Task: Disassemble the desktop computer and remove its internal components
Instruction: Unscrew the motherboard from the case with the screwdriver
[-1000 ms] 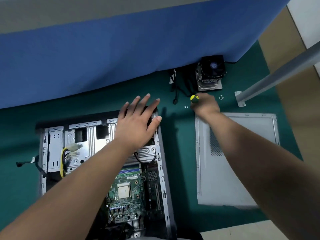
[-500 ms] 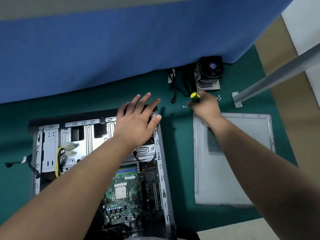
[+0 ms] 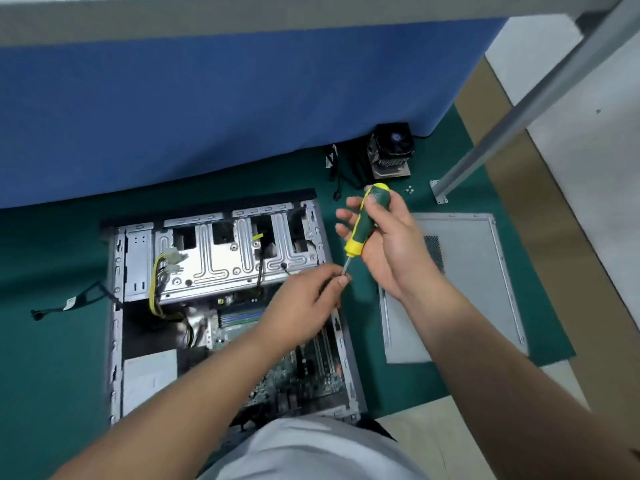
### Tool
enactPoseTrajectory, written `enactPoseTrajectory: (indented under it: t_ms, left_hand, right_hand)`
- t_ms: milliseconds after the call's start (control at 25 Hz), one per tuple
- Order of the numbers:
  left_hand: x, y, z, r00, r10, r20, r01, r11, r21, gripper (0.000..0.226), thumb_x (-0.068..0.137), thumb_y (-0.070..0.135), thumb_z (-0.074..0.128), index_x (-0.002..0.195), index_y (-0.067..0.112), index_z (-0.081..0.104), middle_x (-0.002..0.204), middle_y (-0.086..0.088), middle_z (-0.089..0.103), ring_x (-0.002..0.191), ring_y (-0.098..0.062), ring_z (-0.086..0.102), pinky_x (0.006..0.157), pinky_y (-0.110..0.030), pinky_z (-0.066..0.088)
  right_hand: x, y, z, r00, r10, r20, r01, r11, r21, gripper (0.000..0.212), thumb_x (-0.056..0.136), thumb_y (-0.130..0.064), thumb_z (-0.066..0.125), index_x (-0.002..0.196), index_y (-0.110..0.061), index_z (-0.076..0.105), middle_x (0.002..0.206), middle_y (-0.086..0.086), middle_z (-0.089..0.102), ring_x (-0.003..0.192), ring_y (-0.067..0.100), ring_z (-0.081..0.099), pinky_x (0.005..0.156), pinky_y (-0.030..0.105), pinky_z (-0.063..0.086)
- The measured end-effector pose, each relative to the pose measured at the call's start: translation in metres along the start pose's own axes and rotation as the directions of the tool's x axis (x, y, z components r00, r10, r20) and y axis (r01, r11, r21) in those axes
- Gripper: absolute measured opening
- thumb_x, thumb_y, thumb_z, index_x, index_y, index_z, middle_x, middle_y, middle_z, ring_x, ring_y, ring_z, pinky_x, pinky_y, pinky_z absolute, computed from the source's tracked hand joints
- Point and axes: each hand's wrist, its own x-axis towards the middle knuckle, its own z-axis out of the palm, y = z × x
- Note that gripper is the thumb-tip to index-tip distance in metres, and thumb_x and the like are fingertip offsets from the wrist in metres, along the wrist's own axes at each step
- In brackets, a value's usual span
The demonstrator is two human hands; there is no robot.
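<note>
Holding a green-and-yellow screwdriver by its handle, the right hand keeps the tool's long axis steeply tilted, tip down-left, where the left hand pinches the shaft end. Both hands hover over the right wall of the open computer case, which lies on the green mat directly below and left; the left hand is nearer it. Inside sit the drive cage, motherboard and yellow cables. The side panel and CPU cooler lie outside.
</note>
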Motion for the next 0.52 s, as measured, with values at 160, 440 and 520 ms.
enactPoseTrajectory:
  t_ms: [160, 440, 520]
  left_hand:
    - [-0.039, -0.029, -0.02, 0.996, 0.08, -0.05, -0.062, 0.955, 0.289, 0.025, 0.105, 0.04, 0.053, 0.117, 0.023, 0.067, 0.085, 0.005, 0.069, 0.079, -0.016, 0.062, 0.068, -0.036, 0.048]
    - [-0.097, -0.091, -0.07, 0.987, 0.146, -0.069, -0.071, 0.777, 0.626, 0.038, 0.102, 0.042, 0.051, 0.137, 0.03, 0.061, 0.136, 0.005, 0.061, 0.133, -0.022, 0.051, 0.106, -0.049, 0.045]
    - [-0.116, -0.111, -0.086, 0.984, 0.094, -0.15, 0.035, 0.728, 0.685, 0.043, 0.104, 0.041, 0.049, 0.145, 0.031, 0.053, 0.154, 0.002, 0.048, 0.148, -0.025, 0.037, 0.118, -0.052, 0.034]
  right_hand:
    - [-0.041, 0.029, 0.013, 0.99, -0.103, -0.098, 0.01, 0.74, -0.673, 0.027, 0.09, -0.049, 0.068, 0.105, -0.03, 0.056, 0.099, 0.002, 0.072, 0.087, 0.022, 0.075, 0.08, 0.053, 0.062]
    - [-0.09, 0.063, 0.012, 0.977, -0.21, 0.046, 0.128, 0.393, -0.911, 0.035, 0.094, -0.041, 0.071, 0.118, -0.038, 0.045, 0.086, -0.01, 0.071, 0.071, 0.004, 0.067, 0.058, 0.017, 0.049]
    - [-0.1, 0.067, 0.005, 0.975, -0.205, 0.086, 0.148, 0.311, -0.939, 0.035, 0.094, -0.038, 0.072, 0.117, -0.04, 0.045, 0.087, -0.01, 0.07, 0.07, 0.004, 0.064, 0.06, 0.02, 0.049]
